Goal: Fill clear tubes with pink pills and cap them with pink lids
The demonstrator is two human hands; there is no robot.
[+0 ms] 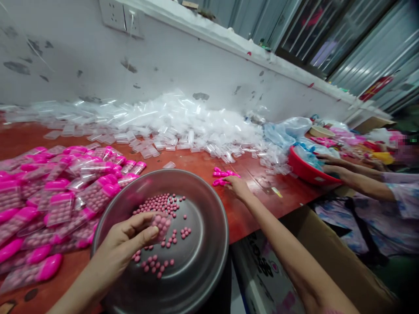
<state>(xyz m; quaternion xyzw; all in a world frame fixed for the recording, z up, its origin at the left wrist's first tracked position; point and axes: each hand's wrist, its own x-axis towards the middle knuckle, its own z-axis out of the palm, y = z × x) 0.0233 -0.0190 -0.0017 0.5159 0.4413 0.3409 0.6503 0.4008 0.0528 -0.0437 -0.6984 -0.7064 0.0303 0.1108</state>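
Observation:
My left hand (131,237) pinches a small clear plastic case (161,226) filled with pink balls, held above a wide grey metal bowl (203,270). Loose pink balls (157,204) lie inside the bowl, mostly on its far and left side. On the red tabletop beyond the bowl, my right hand (238,186) has its fingers closed on a bright pink cap (220,181). A few more pink caps (222,172) lie right beside those fingertips.
Filled cases with pink caps (62,205) are heaped at the left. Empty clear cases (183,122) pile along the wall. At the right, another person's hands (330,165) reach to a red basin (304,168) holding blue plastic. A cardboard box (327,248) stands below the table edge.

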